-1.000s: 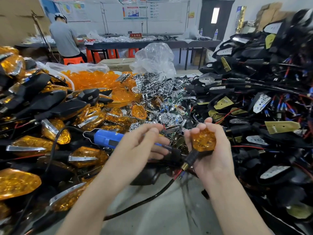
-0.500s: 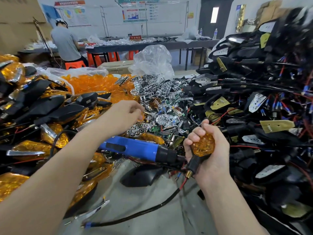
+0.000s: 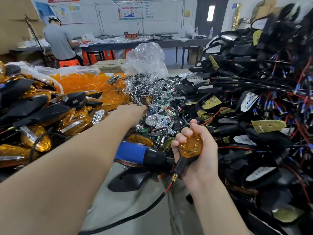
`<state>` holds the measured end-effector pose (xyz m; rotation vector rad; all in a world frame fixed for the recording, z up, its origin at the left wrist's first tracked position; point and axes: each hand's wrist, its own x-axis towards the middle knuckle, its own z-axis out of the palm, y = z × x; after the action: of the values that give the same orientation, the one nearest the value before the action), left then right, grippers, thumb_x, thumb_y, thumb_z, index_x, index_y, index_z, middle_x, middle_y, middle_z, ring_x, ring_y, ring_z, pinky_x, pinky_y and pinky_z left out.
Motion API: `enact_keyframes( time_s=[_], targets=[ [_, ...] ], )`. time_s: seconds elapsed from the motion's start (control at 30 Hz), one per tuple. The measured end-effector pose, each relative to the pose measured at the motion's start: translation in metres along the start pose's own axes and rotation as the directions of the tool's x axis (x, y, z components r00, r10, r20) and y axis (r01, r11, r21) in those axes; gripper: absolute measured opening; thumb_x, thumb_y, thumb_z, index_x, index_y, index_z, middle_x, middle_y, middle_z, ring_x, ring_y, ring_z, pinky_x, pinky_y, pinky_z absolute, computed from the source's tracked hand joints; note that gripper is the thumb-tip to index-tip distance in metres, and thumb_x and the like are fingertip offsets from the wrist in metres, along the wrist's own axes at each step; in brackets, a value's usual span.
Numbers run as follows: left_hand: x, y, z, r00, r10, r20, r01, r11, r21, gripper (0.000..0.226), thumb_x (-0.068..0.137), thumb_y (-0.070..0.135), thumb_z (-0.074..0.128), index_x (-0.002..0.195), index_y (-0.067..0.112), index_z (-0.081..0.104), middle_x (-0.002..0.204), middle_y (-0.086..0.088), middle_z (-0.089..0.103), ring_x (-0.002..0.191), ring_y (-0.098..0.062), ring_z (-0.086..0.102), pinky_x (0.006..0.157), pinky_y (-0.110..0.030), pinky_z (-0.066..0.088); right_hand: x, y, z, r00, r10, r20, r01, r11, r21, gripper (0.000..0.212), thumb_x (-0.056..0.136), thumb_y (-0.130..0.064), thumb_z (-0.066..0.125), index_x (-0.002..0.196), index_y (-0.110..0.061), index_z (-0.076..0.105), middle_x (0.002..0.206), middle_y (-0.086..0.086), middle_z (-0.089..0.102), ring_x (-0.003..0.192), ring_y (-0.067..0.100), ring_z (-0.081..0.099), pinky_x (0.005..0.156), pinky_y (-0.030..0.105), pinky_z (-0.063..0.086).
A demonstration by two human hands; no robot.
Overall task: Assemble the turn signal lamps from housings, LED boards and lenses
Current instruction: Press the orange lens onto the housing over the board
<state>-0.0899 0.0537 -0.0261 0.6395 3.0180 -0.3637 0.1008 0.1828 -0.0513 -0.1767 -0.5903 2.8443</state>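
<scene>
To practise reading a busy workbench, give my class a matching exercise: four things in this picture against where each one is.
Things: 1 amber lamp; 2 blue screwdriver; 3 left hand; 4 clear plastic bag.
Places: A at the chrome parts pile; B gripped in the right hand; C behind the chrome parts pile; D lying partly hidden by the left forearm.
Pairs: 1-B; 2-D; 3-A; 4-C.

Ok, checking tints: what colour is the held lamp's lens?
Amber; the lens shows clearly in the head view.
</scene>
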Motion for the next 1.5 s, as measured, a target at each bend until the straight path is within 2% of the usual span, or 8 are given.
enact_keyframes(
  time_s=[0.37,0.5,0.83,0.93,1.1,1.23,1.4,1.5],
  targets=[
    [-0.013,-0.029,-0.008,0.999,0.046,0.025,-0.038,0.963,-0.268,0.027,0.094,0.026,0.063,0.112,0.018,0.045,0.11,-0.005,0.061,0.09,-0.021,0.056,0.081,-0.035,0.049,0.002,0.002,0.0,1.0,0.008,-0.008,-0.008,1.0,-0.021,0.007,0.095,-0.014,0.057,0.098,-0.019,0.06,0.065,-0.004,0.051,0.05,0.013,0.05,0.046,0.026,0.047],
    [-0.031,-0.039,-0.026,0.993,0.05,-0.108,-0.087,0.923,-0.374,0.013,0.096,0.029,0.061,0.097,0.017,0.063,0.094,-0.001,0.067,0.073,-0.014,0.057,0.061,-0.025,0.043,0.003,0.001,0.001,1.0,0.008,-0.021,-0.009,1.0,-0.029,0.007,0.096,-0.014,0.057,0.1,-0.019,0.059,0.064,-0.004,0.051,0.049,0.013,0.05,0.046,0.025,0.047],
    [-0.106,-0.024,-0.031,0.89,-0.102,-0.443,-0.128,0.879,-0.46,0.041,0.105,0.042,0.033,0.096,0.012,0.061,0.085,-0.004,0.063,0.076,-0.023,0.054,0.067,-0.035,0.043,0.001,0.004,0.001,1.0,-0.017,-0.013,0.016,0.998,-0.066,0.005,0.097,-0.014,0.057,0.098,-0.019,0.059,0.065,-0.004,0.051,0.05,0.013,0.05,0.047,0.026,0.047],
    [-0.141,-0.002,-0.025,0.831,-0.291,-0.473,-0.231,0.594,-0.77,0.047,0.104,0.049,0.029,0.087,0.02,0.061,0.07,0.01,0.065,0.059,-0.012,0.055,0.053,-0.015,0.04,-0.001,0.004,0.002,1.0,-0.013,0.012,0.014,0.996,-0.083,0.005,0.096,-0.014,0.058,0.098,-0.019,0.06,0.065,-0.003,0.052,0.05,0.014,0.05,0.047,0.027,0.048],
    [-0.183,0.045,0.0,0.902,-0.332,-0.275,-0.291,0.004,-0.957,0.039,0.105,0.039,0.038,0.076,0.016,0.052,0.065,-0.009,0.067,0.047,-0.016,0.05,0.047,-0.02,0.042,-0.003,0.008,0.003,0.993,-0.022,0.112,0.042,0.983,-0.181,0.009,0.097,-0.014,0.058,0.096,-0.021,0.063,0.065,-0.002,0.053,0.051,0.015,0.053,0.049,0.028,0.049],
    [-0.185,0.058,0.01,0.945,-0.272,-0.18,-0.227,-0.153,-0.962,0.034,0.086,0.03,0.041,0.055,0.021,0.052,0.052,-0.016,0.051,0.044,-0.023,0.043,0.047,-0.031,0.035,-0.002,0.01,0.003,0.985,-0.028,0.169,0.069,0.968,-0.241,0.007,0.096,-0.026,0.064,0.093,-0.024,0.069,0.067,-0.002,0.055,0.051,0.016,0.053,0.051,0.03,0.05],
    [-0.169,0.058,0.017,0.976,-0.209,-0.055,-0.124,-0.336,-0.934,0.044,0.105,0.025,0.02,0.073,0.013,0.047,0.058,-0.016,0.052,0.05,-0.028,0.041,0.044,-0.033,0.028,-0.003,0.014,0.008,0.982,-0.012,0.187,0.063,0.961,-0.271,0.021,0.083,-0.044,0.065,0.074,-0.027,0.073,0.066,-0.002,0.055,0.049,0.015,0.053,0.047,0.029,0.049],
    [-0.179,0.059,0.024,0.937,-0.307,-0.169,-0.239,-0.204,-0.949,0.046,0.107,0.03,0.027,0.077,0.02,0.06,0.058,-0.002,0.042,0.054,-0.022,0.042,0.053,-0.038,0.039,-0.003,0.014,0.009,0.984,-0.006,0.177,0.055,0.962,-0.268,0.021,0.083,-0.043,0.064,0.071,-0.028,0.071,0.065,-0.002,0.055,0.048,0.015,0.052,0.047,0.029,0.048]
  ],
)
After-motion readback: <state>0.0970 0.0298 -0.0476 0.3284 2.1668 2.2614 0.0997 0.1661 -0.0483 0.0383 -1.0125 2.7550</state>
